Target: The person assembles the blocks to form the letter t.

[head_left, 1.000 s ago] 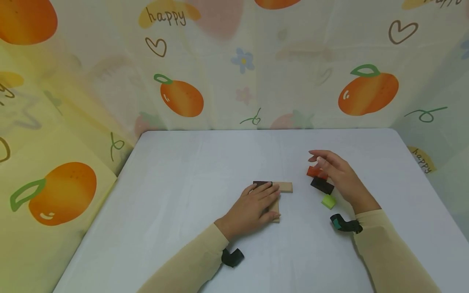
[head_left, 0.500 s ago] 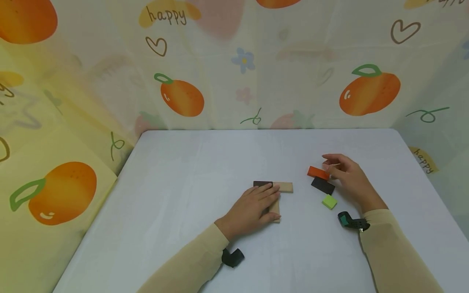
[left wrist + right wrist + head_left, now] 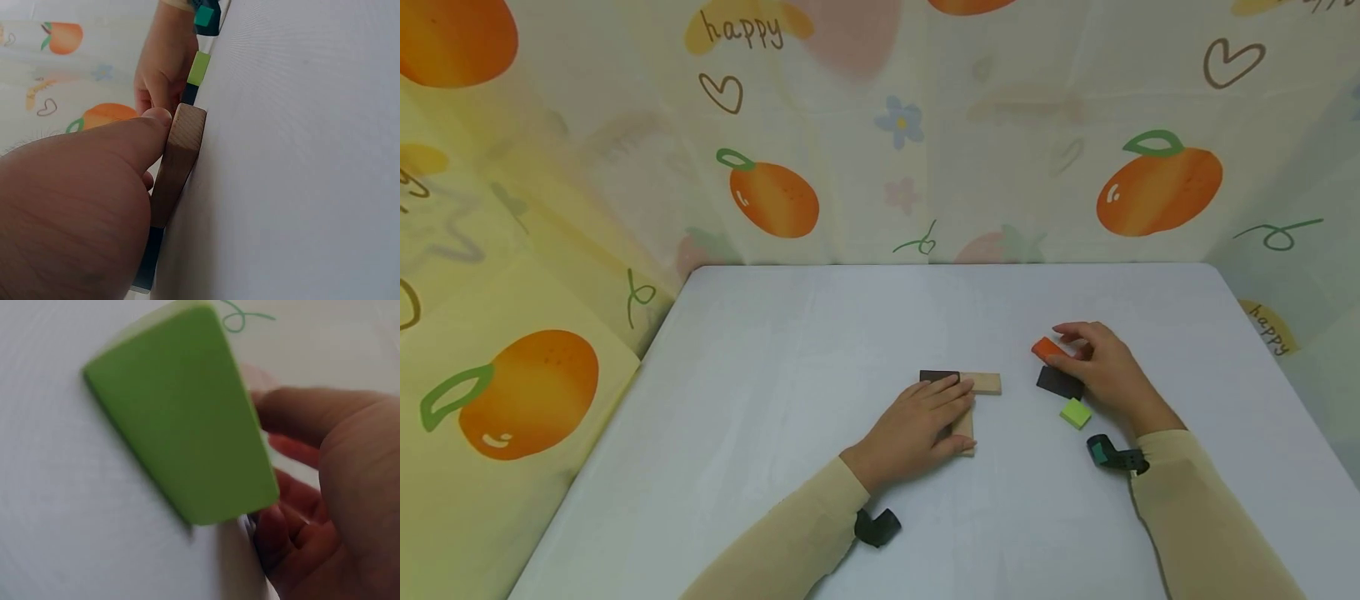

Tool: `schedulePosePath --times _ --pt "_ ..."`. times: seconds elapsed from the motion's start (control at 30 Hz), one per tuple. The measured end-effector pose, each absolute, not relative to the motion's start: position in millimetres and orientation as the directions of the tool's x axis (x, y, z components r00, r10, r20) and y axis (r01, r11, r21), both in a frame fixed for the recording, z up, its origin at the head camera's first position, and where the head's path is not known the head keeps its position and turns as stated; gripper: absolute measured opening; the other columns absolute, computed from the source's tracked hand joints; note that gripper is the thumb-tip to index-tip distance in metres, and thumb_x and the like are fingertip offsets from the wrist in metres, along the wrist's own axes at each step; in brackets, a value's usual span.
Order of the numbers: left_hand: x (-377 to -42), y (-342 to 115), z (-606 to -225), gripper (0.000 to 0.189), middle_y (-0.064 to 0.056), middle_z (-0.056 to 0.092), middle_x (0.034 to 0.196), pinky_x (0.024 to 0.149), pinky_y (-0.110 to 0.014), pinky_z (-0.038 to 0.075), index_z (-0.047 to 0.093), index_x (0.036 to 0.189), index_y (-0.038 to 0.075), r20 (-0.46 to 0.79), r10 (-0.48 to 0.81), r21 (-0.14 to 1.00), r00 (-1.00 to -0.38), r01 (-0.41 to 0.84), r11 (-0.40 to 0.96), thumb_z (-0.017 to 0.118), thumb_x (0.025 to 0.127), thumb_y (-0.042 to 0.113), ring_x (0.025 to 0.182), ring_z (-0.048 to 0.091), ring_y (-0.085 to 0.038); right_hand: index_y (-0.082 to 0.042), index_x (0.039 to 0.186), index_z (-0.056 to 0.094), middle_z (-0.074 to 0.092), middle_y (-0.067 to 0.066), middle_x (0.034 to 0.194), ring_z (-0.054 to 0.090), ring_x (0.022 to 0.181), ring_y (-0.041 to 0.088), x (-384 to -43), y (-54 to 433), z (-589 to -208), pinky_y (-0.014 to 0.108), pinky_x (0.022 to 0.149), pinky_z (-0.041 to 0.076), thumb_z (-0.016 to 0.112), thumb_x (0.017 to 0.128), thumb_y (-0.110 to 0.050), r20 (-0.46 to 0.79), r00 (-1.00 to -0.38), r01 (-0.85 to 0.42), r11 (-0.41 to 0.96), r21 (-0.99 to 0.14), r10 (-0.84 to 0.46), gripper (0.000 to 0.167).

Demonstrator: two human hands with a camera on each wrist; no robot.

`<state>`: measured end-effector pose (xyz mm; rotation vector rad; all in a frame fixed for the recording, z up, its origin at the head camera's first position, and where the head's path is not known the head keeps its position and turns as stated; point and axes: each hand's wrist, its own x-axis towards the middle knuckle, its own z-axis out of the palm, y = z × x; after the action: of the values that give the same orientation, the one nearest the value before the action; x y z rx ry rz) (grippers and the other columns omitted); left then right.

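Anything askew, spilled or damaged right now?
Nothing spilled, and no damage shows. The orange block, black block and green block by the right hand lie slanted, unlike the straighter wooden blocks partly under the left hand; that looks like ordinary loose pieces rather than a fault.

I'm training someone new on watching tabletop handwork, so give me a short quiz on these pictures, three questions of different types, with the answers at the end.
1. Fill in the blank: in the head view, between the orange block and the lime green block lies a ____ block.
2. True or false: the left grip is touching a plain wooden block.
3. Multiple choice: in the head view, which of these is the right grip closest to with its fingertips?
A. Plain wooden block
B. Lime green block
C. Orange block

Key:
1. Black, for the black block.
2. True.
3. C.
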<state>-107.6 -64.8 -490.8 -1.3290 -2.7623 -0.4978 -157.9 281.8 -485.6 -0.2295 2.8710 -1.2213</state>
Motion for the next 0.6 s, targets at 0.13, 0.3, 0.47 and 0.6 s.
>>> schedulePosePath --times 0.13,0.3,0.47,0.6 --pt "-107 -65 -491 0.068 -0.003 0.042 0.170 0.129 -0.043 0.026 0.053 0.162 0.009 0.165 0.753 0.269 -0.637 0.763 0.587 0.066 0.109 0.049 0.159 0.034 -0.021 0.001 0.151 0.058 0.056 0.023 0.135 0.053 0.096 0.031 -159 282 -486 0.037 0.076 0.050 0.077 0.105 -0.018 0.068 -0.992 -0.123 0.713 -0.691 -0.106 0.053" --pt "-106 -64 -489 0.068 -0.003 0.042 0.171 0.130 -0.046 0.021 0.054 0.162 0.010 0.163 0.742 0.229 -0.650 0.756 0.613 0.063 0.110 0.053 0.159 0.032 -0.020 -0.003 0.158 0.054 0.056 0.021 0.136 0.053 0.100 0.030 -158 294 -480 0.035 0.080 0.049 0.077 0.106 -0.024 -0.002 -0.985 -0.118 0.677 -0.726 -0.174 0.061" --pt "-106 -64 -489 0.070 -0.002 0.042 0.171 0.130 -0.048 0.019 0.054 0.162 0.009 0.151 0.730 0.207 -0.666 0.744 0.636 0.062 0.110 0.055 0.159 0.034 -0.019 -0.006 0.163 0.049 0.062 0.017 0.125 0.058 0.106 0.030 -156 310 -477 0.024 0.083 0.052 0.081 0.103 -0.025 -0.088 -0.966 -0.088 0.628 -0.773 -0.244 0.070" --pt "-105 -65 -489 0.069 -0.004 0.043 0.170 0.129 -0.045 0.025 0.054 0.161 0.008 0.148 0.732 0.213 -0.665 0.744 0.634 0.062 0.110 0.054 0.158 0.035 -0.020 -0.005 0.160 0.053 0.062 0.016 0.130 0.059 0.110 0.030 -156 316 -479 0.018 0.085 0.051 0.079 0.105 -0.024 -0.092 -0.965 -0.090 0.639 -0.764 -0.246 0.063"
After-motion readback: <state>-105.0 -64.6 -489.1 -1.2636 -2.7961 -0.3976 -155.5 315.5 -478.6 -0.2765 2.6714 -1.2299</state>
